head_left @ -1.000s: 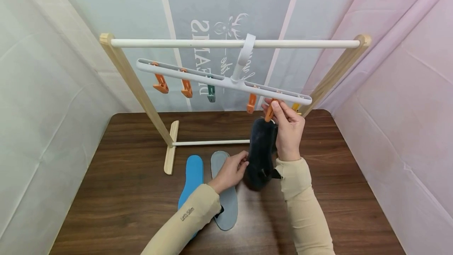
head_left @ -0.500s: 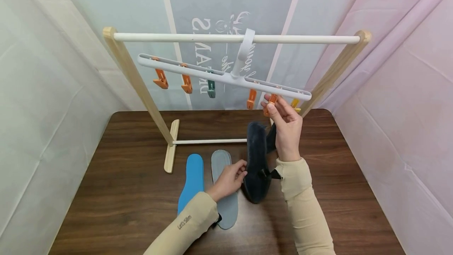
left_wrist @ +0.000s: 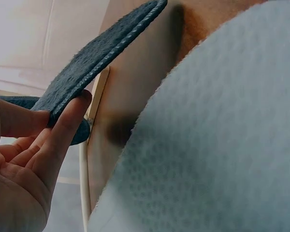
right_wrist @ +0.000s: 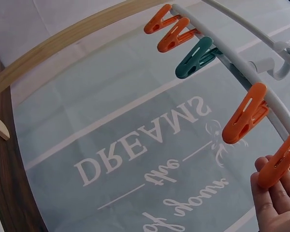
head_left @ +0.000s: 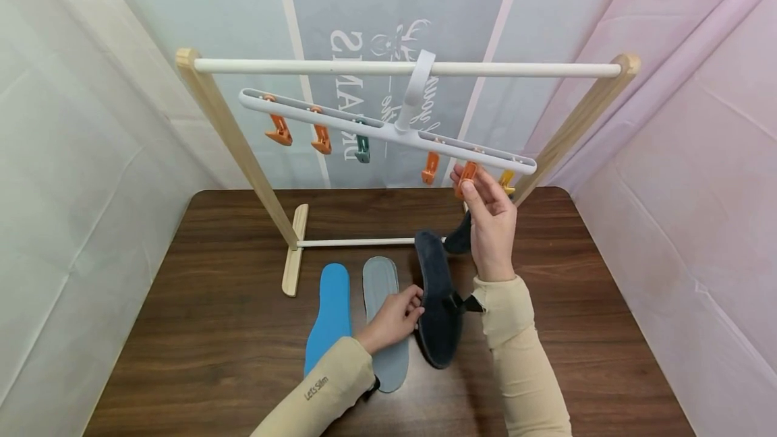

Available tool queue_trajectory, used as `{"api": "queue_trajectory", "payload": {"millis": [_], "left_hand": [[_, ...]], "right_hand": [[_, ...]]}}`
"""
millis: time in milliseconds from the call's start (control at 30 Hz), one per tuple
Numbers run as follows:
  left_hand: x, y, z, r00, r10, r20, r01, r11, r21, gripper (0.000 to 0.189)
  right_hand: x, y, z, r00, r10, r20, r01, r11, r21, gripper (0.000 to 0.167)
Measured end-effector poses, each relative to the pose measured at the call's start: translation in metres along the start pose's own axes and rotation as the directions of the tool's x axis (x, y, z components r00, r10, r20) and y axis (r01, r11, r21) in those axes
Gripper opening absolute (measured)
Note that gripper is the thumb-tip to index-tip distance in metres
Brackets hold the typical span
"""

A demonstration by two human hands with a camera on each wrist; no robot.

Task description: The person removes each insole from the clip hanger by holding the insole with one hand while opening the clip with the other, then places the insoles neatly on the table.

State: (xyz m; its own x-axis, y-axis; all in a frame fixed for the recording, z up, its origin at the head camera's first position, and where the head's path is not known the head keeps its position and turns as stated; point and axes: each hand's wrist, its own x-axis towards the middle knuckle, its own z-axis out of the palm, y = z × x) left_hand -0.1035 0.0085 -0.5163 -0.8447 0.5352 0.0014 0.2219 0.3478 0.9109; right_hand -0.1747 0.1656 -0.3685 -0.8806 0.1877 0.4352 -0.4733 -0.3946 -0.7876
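Note:
My left hand (head_left: 394, 315) pinches the edge of a dark insole (head_left: 440, 329), which slants over the table. Thumb and fingers meet on its stitched rim in the left wrist view, where the dark insole (left_wrist: 101, 53) tilts upward. My right hand (head_left: 494, 228) holds an orange clip (head_left: 466, 177) under the right part of a white clip hanger (head_left: 388, 133). The dark insole's upper end is below that clip, apart from it. Another dark insole piece (head_left: 459, 238) shows behind my right hand, mostly hidden, below a yellow clip (head_left: 506, 181).
A blue insole (head_left: 330, 309) and a grey insole (head_left: 379, 275) lie on the brown table (head_left: 200, 329). The hanger hooks over the white rail (head_left: 303, 66) of a wooden stand (head_left: 237, 147). Further orange clips (head_left: 279, 132) and a green clip (head_left: 362, 147) hang from it.
The dark insole has moved down, away from the orange clip, with its upper end swinging left. My left hand lowered with it; my right hand stayed at the clip with small shifts.

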Motion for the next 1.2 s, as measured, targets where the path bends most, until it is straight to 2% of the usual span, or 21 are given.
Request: {"api": "queue_trajectory", "payload": {"millis": [300,867,1033,1200], "left_hand": [[-0.004,-0.003,0.007,0.999,-0.05,0.021,0.051,0.997,-0.051,0.017],[-0.008,-0.002,0.014,0.987,-0.111,0.115,0.123,0.987,-0.104,0.019],[-0.008,-0.001,0.016,0.988,-0.112,0.108,0.121,0.989,-0.088,0.022],[-0.008,0.0,0.019,0.986,-0.15,0.074,0.153,0.987,-0.046,0.026]], "right_hand": [[-0.006,0.003,-0.001,0.999,0.026,-0.02,-0.026,1.0,-0.006,0.037],[-0.011,0.01,-0.008,0.998,0.011,-0.065,-0.013,1.0,-0.024,0.036],[-0.012,0.01,-0.009,0.997,0.024,-0.073,-0.026,0.999,-0.024,0.036],[-0.014,0.011,-0.011,0.997,0.034,-0.065,-0.037,0.998,-0.046,0.036]]}}
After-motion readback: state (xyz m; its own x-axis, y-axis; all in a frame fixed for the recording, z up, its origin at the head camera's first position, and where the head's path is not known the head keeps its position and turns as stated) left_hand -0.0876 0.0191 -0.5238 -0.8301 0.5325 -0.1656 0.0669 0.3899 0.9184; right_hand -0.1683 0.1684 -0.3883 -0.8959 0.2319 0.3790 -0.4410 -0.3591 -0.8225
